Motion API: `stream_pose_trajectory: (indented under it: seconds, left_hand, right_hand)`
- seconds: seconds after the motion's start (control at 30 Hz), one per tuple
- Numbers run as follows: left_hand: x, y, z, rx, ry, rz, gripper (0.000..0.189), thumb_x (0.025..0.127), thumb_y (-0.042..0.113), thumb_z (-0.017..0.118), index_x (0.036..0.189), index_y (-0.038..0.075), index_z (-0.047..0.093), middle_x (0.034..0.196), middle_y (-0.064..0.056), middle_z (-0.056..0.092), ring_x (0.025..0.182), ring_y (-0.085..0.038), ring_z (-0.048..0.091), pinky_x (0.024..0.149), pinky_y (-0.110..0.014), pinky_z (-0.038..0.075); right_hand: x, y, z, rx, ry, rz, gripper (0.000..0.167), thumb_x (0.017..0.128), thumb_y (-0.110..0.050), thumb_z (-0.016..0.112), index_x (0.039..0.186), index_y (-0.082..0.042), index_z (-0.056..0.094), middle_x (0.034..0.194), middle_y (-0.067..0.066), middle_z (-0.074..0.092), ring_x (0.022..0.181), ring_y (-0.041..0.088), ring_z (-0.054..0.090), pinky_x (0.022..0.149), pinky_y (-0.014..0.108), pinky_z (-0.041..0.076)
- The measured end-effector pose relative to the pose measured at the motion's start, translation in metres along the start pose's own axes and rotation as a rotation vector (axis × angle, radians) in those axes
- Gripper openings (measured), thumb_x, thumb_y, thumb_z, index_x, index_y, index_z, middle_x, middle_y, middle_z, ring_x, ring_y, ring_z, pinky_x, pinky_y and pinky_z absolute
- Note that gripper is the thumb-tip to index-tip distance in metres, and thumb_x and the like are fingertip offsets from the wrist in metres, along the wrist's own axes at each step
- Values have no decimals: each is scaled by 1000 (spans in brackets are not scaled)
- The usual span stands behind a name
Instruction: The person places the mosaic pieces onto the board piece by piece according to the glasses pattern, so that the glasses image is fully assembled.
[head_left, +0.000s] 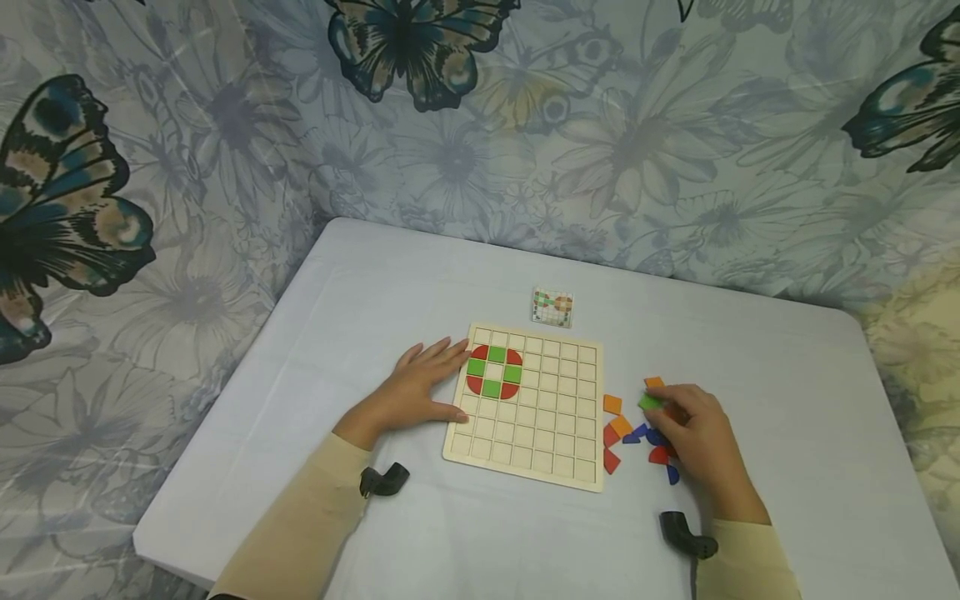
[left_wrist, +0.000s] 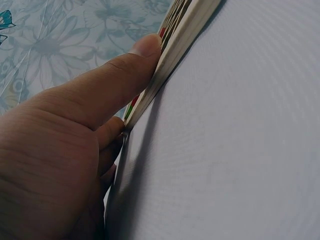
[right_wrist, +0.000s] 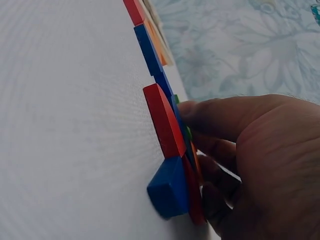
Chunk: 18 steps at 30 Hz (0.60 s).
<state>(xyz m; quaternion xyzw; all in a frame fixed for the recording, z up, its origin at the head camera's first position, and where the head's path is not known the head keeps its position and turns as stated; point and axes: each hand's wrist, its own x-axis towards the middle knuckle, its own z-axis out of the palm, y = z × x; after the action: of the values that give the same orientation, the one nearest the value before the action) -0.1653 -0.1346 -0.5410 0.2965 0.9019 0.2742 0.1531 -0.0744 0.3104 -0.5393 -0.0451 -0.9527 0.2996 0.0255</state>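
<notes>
A pale wooden grid board (head_left: 547, 442) lies on the table, with red quarter-round and green square tiles (head_left: 497, 354) set as a ring in its upper left. My left hand (head_left: 420, 387) rests at the board's left edge, fingers spread; in the left wrist view the thumb (left_wrist: 147, 46) lies on the rim. To the board's right, my right hand (head_left: 701, 425) pinches a green tile (head_left: 649, 402) over the loose pieces. The right wrist view shows the thumb beside red (right_wrist: 164, 122) and blue (right_wrist: 170, 192) pieces, the green tile mostly hidden.
Loose orange (head_left: 612, 404), red (head_left: 611, 461) and blue (head_left: 672, 474) pieces lie between the board and my right hand. A small pattern card (head_left: 552, 307) lies beyond the board's far edge. Butterfly-print cloth (head_left: 465, 167) hangs behind the white table (head_left: 420, 267).
</notes>
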Motion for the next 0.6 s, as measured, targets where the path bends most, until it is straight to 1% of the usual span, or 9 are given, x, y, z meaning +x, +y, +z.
stream_pose_trajectory:
  seconds: [0.1,0.3,0.5,0.6]
  left_hand:
    - [0,0,0,-3,-5,-2,111,87,60,87,174,19,31,179,11,17,166,-16,4,130,-50,-4]
    - [0,0,-1,6,-10,-5,111,88,60,87,174,19,30,179,10,17,166,-17,4,130,-51,-4]
    - [-1,1,-2,3,-7,-5,111,88,60,87,174,19,30,179,10,17,166,-17,4,130,-51,-4]
    - [0,0,-1,3,-8,0,110,88,61,86,174,19,30,179,10,17,166,-17,4,130,-52,-4]
  right_hand:
    - [-1,-3,-1,3,-12,19,35,100,-9,80,134,-3,73,134,23,63,119,44,56,100,66,54]
    - [-1,-7,-1,-11,1,51,32,99,-10,82,128,1,74,123,21,59,110,40,54,95,61,56]
    - [0,-8,0,10,-29,83,35,100,-11,80,130,3,69,126,26,63,115,45,56,102,66,53]
    - [-1,-7,1,15,-36,74,32,101,-10,79,129,3,70,122,25,66,113,44,58,99,65,55]
